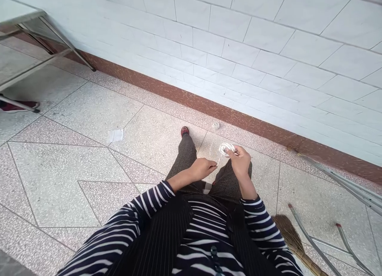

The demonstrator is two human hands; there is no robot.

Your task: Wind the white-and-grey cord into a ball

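My right hand (240,161) grips a round coil of white cord (227,149), fingers and thumb closed on its right side. The coil looks ring-shaped with dark flecks or gaps between its strands. Just left of it and lower, my left hand (202,168) has its fingers pinched on a thin strand of the same cord (219,161), which runs up to the coil. A small ball of white cord (215,125) lies on the floor near the wall. Between ball and hands, a faint length of cord shows above the floor.
A metal-legged table (59,33) stands at the upper left, with a shoe (19,106) under it. White paper (115,135) lies on the floor. To the right are a straw broom (288,232), metal stool legs (316,240) and metal poles (337,176) along the tiled wall (238,65).
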